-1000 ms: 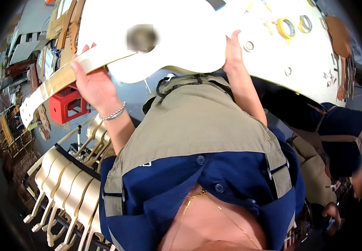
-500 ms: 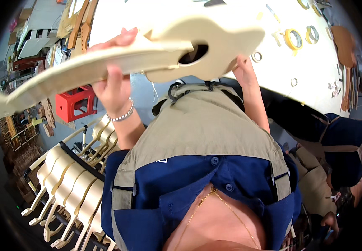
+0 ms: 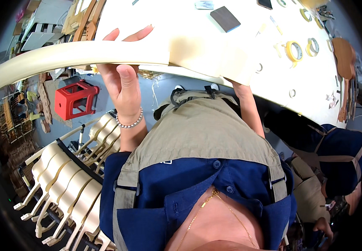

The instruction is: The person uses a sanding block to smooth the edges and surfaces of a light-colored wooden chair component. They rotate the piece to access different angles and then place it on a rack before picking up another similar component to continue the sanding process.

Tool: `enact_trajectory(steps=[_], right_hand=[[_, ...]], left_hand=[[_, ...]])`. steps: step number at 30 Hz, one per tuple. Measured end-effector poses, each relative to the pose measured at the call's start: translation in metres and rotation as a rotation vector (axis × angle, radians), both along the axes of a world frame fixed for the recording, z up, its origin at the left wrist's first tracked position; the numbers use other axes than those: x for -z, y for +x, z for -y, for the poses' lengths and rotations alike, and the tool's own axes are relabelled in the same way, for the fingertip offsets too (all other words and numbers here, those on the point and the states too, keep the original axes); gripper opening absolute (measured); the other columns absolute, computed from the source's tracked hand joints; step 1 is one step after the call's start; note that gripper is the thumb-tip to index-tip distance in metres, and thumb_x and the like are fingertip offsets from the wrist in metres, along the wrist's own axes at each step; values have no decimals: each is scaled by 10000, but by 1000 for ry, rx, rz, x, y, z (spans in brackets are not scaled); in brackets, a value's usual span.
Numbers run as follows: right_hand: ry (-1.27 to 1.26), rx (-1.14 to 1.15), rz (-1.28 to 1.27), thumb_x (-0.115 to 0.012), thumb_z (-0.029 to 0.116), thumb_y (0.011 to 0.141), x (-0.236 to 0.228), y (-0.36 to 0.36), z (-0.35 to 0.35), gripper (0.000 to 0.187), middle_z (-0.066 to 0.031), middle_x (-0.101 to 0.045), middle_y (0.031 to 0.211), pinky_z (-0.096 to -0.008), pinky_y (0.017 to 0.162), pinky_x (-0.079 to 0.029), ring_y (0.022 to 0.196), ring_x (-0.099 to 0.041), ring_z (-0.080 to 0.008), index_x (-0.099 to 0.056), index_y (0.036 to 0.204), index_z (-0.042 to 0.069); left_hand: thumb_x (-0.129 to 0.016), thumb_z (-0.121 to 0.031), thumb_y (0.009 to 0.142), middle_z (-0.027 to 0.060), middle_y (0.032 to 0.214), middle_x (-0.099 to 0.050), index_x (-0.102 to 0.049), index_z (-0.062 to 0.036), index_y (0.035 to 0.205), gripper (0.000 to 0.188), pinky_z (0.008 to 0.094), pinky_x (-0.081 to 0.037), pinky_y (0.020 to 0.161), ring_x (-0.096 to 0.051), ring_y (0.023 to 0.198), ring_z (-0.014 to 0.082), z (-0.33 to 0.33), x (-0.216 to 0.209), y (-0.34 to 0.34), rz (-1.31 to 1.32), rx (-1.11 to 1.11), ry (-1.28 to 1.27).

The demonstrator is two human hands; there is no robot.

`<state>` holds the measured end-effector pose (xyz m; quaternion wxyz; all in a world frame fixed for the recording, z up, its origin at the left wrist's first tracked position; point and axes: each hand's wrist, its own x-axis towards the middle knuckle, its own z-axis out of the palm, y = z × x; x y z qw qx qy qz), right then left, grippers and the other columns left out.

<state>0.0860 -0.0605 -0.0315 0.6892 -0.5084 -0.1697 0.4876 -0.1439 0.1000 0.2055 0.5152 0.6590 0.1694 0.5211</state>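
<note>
Cream guitars (image 3: pixel 64 186) with smooth, curved sides filled a rack (image 3: pixel 80 163) left of the white table (image 3: pixel 310 79); a pale guitar (image 3: pixel 158 52) reached from above that table past its left edge; the left hand (image 3: pixel 124 90) gripped its neck, thumb apart from fingers; the right hand (image 3: pixel 244 90) met its body, fingers hidden, their spread unclear.

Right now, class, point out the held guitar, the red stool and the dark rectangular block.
Guitar (image 3: pixel 149 52): head view, on its neck.
Red stool (image 3: pixel 65 102): head view, on its solid left face.
Dark block (image 3: pixel 225 18): head view, on its upper face.
</note>
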Motion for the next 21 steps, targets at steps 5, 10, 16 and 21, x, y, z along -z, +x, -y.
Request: enact_trajectory(steps=[5,10,16,21], right_hand=[[-4,-35,36,-671,0,773,-5,-2,0,469,-74,-570,1145,-333,845,-495,1015,-574,-187,-516,1213,48],[146,38,126,-691,-37,727,-47,-23,-13,486,-75,-585,1103,-313,824,-498,982,-582,-180,-533,1182,24],[55,-1,292,-719,38,726,-44,-9,-2,475,-74,-594,1083,-293,822,-477,970,-574,-160,-534,1162,1],[-44,-47,418,-733,43,707,-64,-6,4,485,-70,-609,1053,-283,817,-466,964,-569,-149,-533,1144,-23]], left_hand=[[-437,-399,952,232,1149,-581,-285,-35,1322,541,223,-413,772,-542,887,97,0,4,-4,-42,-57,38],[-422,-413,955,218,1130,-593,-292,-30,1311,540,185,-398,726,-535,836,76,5,0,-1,-82,-102,36],[-332,-413,977,250,1156,-559,-270,-45,1335,517,303,-424,882,-557,1034,205,-3,8,-12,16,-122,-155],[-285,-430,980,264,1209,-510,-254,-57,1361,535,391,-402,952,-522,1112,277,-5,18,-18,60,-179,-269]])
